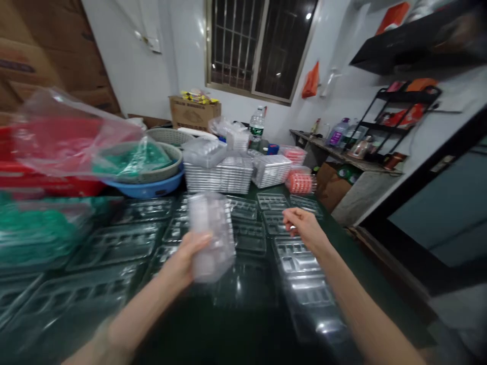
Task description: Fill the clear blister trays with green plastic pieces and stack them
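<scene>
My left hand (pixel 182 261) is closed round a stack of clear plastic blister trays (pixel 211 235), held upright above the dark green table (pixel 251 324). My right hand (pixel 302 228) hovers to the right of it with the fingers curled in; whether it holds anything is hidden. Under both hands, rows of clear plastic trays (pixel 249 235) lie flat on the table. The picture is smeared by motion.
Stacks of clear trays (pixel 220 175) stand at the table's far end beside a water bottle (pixel 256 126). A blue basin (pixel 148 187) with baskets and a plastic bag (pixel 72 134) sits at the left. A cardboard box (pixel 194 114), a side counter (pixel 342 154) and a black rack (pixel 403 119) line the wall.
</scene>
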Demonstrator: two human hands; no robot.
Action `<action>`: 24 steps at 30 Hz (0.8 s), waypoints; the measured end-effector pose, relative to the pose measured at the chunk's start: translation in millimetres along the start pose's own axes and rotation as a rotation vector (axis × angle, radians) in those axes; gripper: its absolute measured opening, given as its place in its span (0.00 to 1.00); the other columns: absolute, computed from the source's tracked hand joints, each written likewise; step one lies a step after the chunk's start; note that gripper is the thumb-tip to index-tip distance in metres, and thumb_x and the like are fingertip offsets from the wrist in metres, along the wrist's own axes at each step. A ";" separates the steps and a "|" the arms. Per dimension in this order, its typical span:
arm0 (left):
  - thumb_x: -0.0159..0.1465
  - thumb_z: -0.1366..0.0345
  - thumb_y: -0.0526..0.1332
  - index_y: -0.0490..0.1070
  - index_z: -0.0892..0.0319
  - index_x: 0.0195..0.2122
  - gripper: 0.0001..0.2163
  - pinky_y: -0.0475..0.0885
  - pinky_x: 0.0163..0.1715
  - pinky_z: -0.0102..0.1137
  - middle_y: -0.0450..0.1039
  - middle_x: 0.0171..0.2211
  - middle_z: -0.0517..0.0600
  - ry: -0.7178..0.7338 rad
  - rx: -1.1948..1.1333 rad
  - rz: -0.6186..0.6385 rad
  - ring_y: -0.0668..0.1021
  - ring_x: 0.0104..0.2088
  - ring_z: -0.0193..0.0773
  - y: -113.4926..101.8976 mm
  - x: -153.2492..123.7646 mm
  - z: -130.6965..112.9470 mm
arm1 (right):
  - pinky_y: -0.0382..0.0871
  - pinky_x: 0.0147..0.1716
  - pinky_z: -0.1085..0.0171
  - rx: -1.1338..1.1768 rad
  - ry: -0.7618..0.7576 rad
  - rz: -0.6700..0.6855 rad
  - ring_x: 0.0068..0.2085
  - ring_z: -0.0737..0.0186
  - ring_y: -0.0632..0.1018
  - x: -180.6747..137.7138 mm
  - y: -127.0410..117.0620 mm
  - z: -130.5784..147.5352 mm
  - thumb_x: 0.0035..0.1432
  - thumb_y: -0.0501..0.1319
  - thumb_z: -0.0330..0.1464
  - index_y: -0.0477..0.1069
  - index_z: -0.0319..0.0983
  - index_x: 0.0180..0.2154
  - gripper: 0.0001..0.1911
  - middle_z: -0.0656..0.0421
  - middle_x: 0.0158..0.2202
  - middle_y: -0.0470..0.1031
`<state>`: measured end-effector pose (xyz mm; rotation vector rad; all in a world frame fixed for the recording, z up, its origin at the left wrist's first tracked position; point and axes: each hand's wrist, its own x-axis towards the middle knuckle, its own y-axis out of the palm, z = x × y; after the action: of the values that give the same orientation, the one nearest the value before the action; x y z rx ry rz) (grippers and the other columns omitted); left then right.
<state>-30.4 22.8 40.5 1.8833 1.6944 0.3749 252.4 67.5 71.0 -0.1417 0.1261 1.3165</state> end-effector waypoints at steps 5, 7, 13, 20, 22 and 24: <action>0.50 0.61 0.65 0.67 0.62 0.39 0.17 0.70 0.23 0.31 0.73 0.27 0.51 0.094 0.102 0.261 0.76 0.24 0.39 27.2 -12.1 24.4 | 0.61 0.16 0.72 -0.294 -0.333 0.630 0.19 0.73 0.69 -98.9 62.0 2.8 0.47 0.65 0.36 0.71 0.36 0.28 0.09 0.64 0.20 0.69; 0.52 0.60 0.64 0.65 0.62 0.42 0.18 0.70 0.23 0.34 0.73 0.28 0.53 0.077 0.117 0.320 0.76 0.25 0.42 28.9 -21.1 26.5 | 0.59 0.16 0.73 -0.291 -0.344 0.646 0.18 0.74 0.67 -113.5 70.7 0.5 0.47 0.65 0.35 0.70 0.35 0.25 0.09 0.65 0.18 0.67; 0.54 0.60 0.61 0.66 0.66 0.42 0.18 0.71 0.26 0.38 0.73 0.23 0.54 0.036 0.184 0.484 0.77 0.25 0.46 28.9 -37.5 21.6 | 0.59 0.14 0.72 -0.197 -0.183 0.722 0.16 0.71 0.68 -114.2 67.0 -9.2 0.49 0.63 0.36 0.69 0.35 0.27 0.10 0.63 0.19 0.69; 0.51 0.62 0.65 0.63 0.64 0.49 0.25 0.69 0.28 0.32 0.72 0.27 0.50 0.183 0.382 0.394 0.75 0.28 0.40 40.8 -42.0 18.7 | 0.56 0.16 0.73 -0.400 -0.341 0.631 0.19 0.72 0.66 -128.7 57.7 -5.6 0.52 0.56 0.30 0.66 0.37 0.25 0.05 0.64 0.19 0.66; 0.47 0.66 0.68 0.60 0.60 0.53 0.31 0.68 0.30 0.30 0.72 0.31 0.49 0.286 0.474 0.324 0.74 0.30 0.37 47.0 -44.1 15.4 | 0.54 0.19 0.73 -0.505 -0.535 0.516 0.21 0.73 0.65 -136.7 56.0 -6.6 0.51 0.55 0.26 0.65 0.37 0.25 0.05 0.65 0.19 0.64; 0.46 0.68 0.68 0.59 0.59 0.54 0.34 0.67 0.29 0.28 0.71 0.30 0.47 0.296 0.505 0.375 0.72 0.29 0.36 51.0 -44.7 14.5 | 0.53 0.20 0.73 -0.554 -0.643 0.485 0.22 0.74 0.63 -145.2 52.9 -8.1 0.50 0.54 0.23 0.64 0.37 0.24 0.06 0.66 0.19 0.62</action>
<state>12.1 -25.6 66.0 2.6451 1.7301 0.4139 165.2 -59.3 86.4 -0.1538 -0.8001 1.7926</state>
